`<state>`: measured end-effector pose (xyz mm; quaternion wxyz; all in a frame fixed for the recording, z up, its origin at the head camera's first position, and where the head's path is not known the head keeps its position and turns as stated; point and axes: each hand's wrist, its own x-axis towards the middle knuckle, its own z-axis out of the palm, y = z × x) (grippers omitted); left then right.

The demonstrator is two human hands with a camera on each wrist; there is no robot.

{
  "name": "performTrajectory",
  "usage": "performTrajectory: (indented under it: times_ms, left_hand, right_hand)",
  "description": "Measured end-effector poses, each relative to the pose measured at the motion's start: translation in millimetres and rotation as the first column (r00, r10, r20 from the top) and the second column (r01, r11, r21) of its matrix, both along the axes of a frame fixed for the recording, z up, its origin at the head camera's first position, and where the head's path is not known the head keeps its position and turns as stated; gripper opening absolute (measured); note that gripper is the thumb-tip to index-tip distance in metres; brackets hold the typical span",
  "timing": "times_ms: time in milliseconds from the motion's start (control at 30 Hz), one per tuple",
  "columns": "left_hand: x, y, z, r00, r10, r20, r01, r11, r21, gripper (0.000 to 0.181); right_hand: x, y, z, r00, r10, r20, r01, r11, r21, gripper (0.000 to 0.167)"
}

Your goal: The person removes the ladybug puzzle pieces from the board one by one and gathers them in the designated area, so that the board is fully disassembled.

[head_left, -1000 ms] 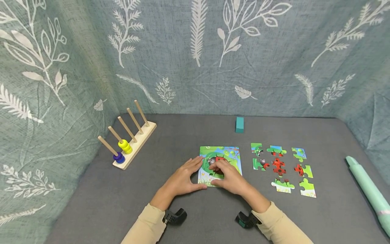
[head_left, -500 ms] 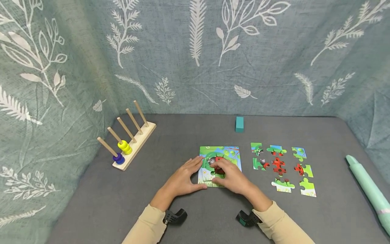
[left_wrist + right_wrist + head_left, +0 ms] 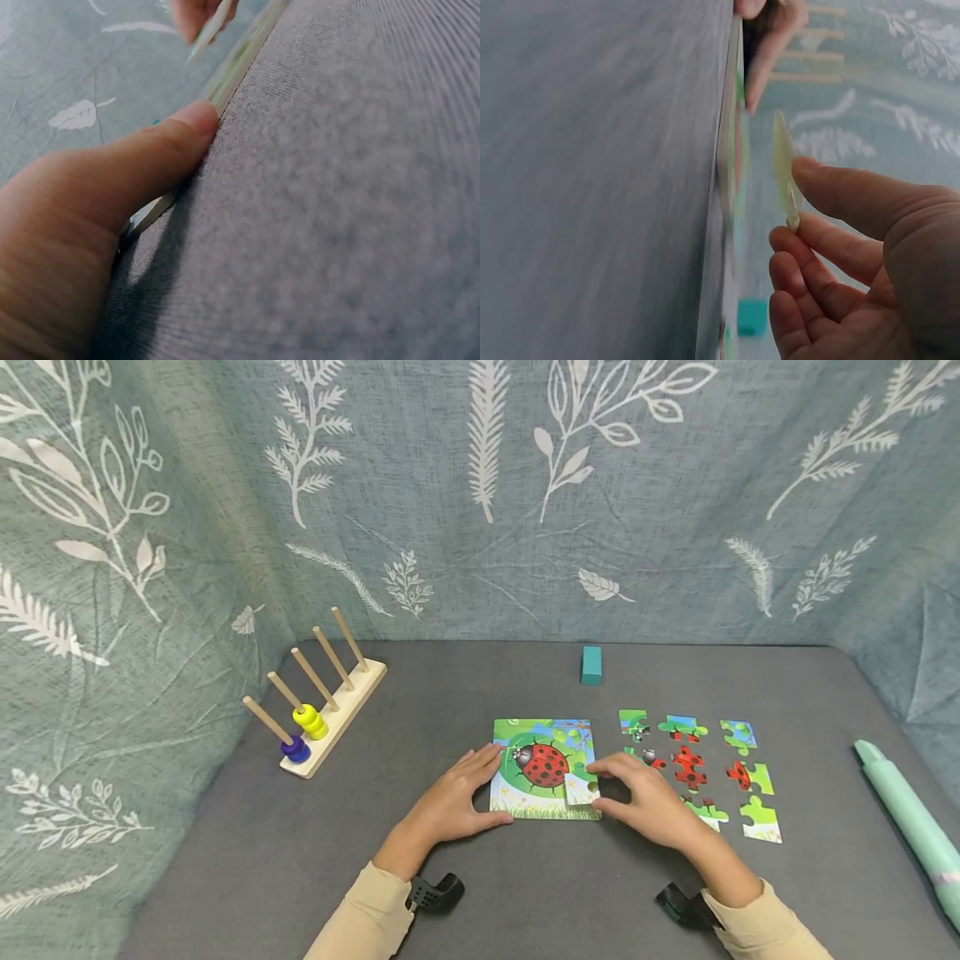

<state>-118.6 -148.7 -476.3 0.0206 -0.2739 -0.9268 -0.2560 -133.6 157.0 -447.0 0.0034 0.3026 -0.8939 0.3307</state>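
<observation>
In the head view a square ladybug puzzle board (image 3: 542, 760) lies flat on the grey table. My left hand (image 3: 455, 793) rests at its left side, the fingers fairly straight on the left edge and the thumb at the near left corner. The left wrist view shows the thumb (image 3: 161, 154) against the board's edge. My right hand (image 3: 647, 797) pinches a puzzle piece (image 3: 579, 788) between thumb and fingers over the board's near right corner. The right wrist view shows the piece (image 3: 786, 165) edge-on, raised apart from the board.
Several loose puzzle pieces (image 3: 688, 768) lie right of the board, some partly behind my right hand. A teal block (image 3: 591, 666) sits at the back. A wooden peg stand (image 3: 337, 714) with blue and yellow rings stands left. A rolled green item (image 3: 911, 818) lies far right.
My right hand has lifted the puzzle piece off the board's lower left area and moved right with it, uncovering the ladybug picture. The left hand has stayed in place.
</observation>
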Motion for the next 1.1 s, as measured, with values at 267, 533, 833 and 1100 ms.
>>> performTrajectory:
  times_ms: [267,533,833,1100]
  left_hand:
    - [0.8,-2.8,1.6,1.0,0.001,-0.005,-0.001,1.0,0.006,0.088]
    - [1.2,-2.3,3.6,1.0,-0.003,-0.005,0.003,1.0,-0.004,0.088]
    - [2.4,-2.3,3.2,1.0,-0.006,0.002,0.006,1.0,-0.002,0.088]
    - [3.5,-2.8,2.2,1.0,-0.001,-0.006,0.001,1.0,-0.008,0.089]
  right_hand:
    - [13.6,44,-4.8,0.987,-0.13,-0.093,0.13,0.991,-0.011,0.038]
    - [17.1,61,-10.0,0.981,-0.149,-0.126,0.151,0.988,0.006,0.039]
    - [17.5,64,-12.8,0.977,-0.104,-0.188,0.118,0.991,0.063,0.04]
    - [18.5,64,-11.6,0.979,-0.085,-0.183,0.098,0.993,0.065,0.043]
